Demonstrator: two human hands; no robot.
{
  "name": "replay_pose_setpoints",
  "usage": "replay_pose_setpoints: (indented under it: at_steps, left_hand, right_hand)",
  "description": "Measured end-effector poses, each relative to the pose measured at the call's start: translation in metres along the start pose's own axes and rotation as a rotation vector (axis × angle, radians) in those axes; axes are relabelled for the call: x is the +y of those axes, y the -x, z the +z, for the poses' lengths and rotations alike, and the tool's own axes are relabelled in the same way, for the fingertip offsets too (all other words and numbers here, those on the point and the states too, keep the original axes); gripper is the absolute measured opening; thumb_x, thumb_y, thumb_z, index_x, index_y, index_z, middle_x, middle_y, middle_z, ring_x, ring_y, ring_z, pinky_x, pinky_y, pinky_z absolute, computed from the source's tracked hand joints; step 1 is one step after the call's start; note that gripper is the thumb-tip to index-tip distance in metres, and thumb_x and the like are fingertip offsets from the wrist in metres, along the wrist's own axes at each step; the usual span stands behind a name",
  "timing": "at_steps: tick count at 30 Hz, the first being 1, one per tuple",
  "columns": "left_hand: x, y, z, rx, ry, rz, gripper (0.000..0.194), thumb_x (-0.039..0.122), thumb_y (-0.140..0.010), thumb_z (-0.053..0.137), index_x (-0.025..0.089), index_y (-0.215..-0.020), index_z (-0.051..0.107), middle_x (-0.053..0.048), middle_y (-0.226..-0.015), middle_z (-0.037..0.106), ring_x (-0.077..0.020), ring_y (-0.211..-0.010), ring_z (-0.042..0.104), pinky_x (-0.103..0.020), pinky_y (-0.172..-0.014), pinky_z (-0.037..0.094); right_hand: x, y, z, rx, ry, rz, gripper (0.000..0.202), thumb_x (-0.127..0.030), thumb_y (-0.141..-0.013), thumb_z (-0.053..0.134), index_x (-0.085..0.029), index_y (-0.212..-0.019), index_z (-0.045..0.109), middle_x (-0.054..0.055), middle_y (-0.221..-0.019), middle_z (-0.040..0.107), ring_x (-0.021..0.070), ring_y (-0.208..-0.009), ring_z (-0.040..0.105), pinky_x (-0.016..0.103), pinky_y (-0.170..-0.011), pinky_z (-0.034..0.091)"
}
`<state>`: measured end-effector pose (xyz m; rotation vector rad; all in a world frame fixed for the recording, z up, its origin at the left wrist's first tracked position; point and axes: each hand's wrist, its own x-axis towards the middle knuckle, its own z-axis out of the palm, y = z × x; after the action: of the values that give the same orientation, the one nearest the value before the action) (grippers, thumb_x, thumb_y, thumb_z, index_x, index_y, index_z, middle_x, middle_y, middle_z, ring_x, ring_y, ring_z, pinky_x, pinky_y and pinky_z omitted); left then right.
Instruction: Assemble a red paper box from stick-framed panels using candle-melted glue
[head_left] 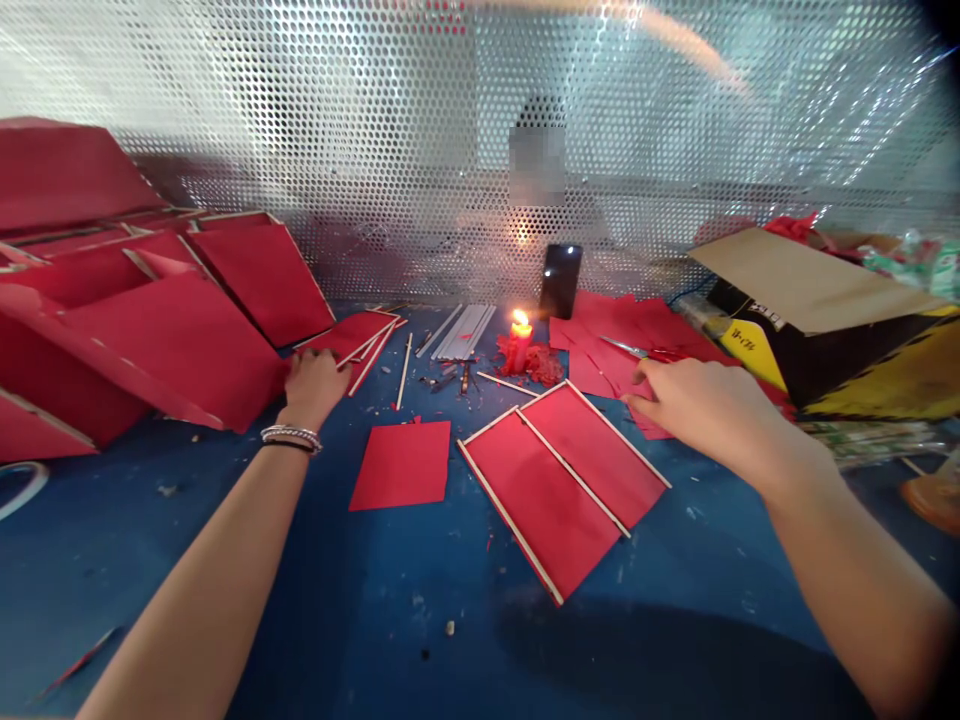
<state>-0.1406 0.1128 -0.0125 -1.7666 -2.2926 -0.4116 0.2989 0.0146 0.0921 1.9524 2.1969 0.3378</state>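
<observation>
My left hand (316, 388) reaches to the left side, its fingers bent down over the near edge of a red paper panel (360, 332) edged with thin wooden sticks. The fingertips are partly hidden. My right hand (697, 410) hovers at the right, thumb and forefinger apart, just by a stack of red paper sheets (589, 365). Scissors (624, 347) lie on that stack behind the hand. Between my hands, a red paper panel with three wooden strips (555, 490) rests flat and turned at an angle. A plain red square sheet (405, 465) lies left of it.
A lit red candle (519, 345) stands amid wax crumbs, with a dark phone (561, 282) upright behind it. Large red panels (172, 330) pile up at left. A yellow-black box (840, 340) sits at right. Perforated metal sheeting (375, 130) backs the blue table (360, 610).
</observation>
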Motion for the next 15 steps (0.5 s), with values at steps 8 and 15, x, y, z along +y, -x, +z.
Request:
replay_pose_setpoints:
  at_steps: [8,15]
  left_hand:
    - [0.001,0.006,-0.016,-0.09,-0.072,-0.066,0.034,0.03,-0.083,0.04,0.012,-0.102,0.062,-0.018,-0.103,0.061,-0.0309,-0.097,0.055,-0.037,-0.073,0.046]
    - [0.004,0.0,-0.06,0.157,-0.009,-0.141,0.041,0.04,-0.084,0.038,0.015,-0.11,0.059,-0.011,-0.105,0.063,-0.0256,-0.094,0.057,-0.039,-0.076,0.049]
  right_hand:
    - [-0.001,-0.02,0.018,-0.165,-0.028,-0.106,0.034,-0.043,-0.083,0.042,-0.017,-0.091,0.062,0.013,-0.087,0.068,0.0274,-0.082,0.062,0.032,-0.06,0.039]
    - [0.003,-0.015,0.011,-0.139,-0.056,-0.094,0.034,-0.045,-0.083,0.041,-0.019,-0.092,0.062,0.01,-0.088,0.067,0.0246,-0.078,0.062,0.028,-0.056,0.035]
